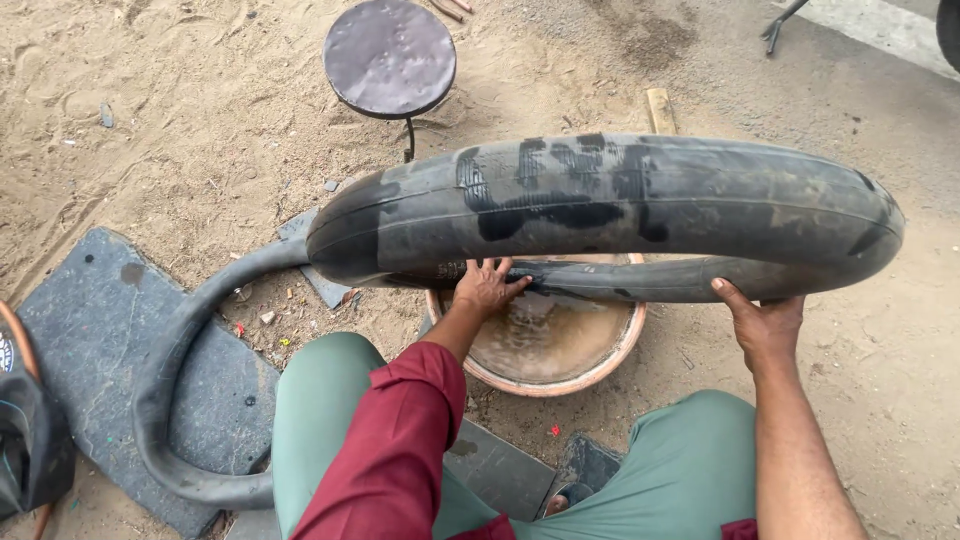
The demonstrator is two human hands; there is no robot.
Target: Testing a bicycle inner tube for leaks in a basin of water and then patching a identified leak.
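A black rubber inner tube [610, 205], swollen with air and streaked with wet dark patches, is held across the view above a round basin of muddy water [615, 355]. My left hand [487, 285] grips the tube's lower edge near its middle, fingers curled over the rubber. At the right end my right hand [765, 325] presses up against the tube's underside. The tube's flat, limp part [175, 400] curves away to the left and down over a dark mat.
A round metal stool [390, 55] stands on the sand behind the tube. A dark grey rubber mat [85, 330] lies at the left, with a dark bag [25, 440] at its edge. My knees in green trousers [320, 400] frame the basin. Paved road runs top right.
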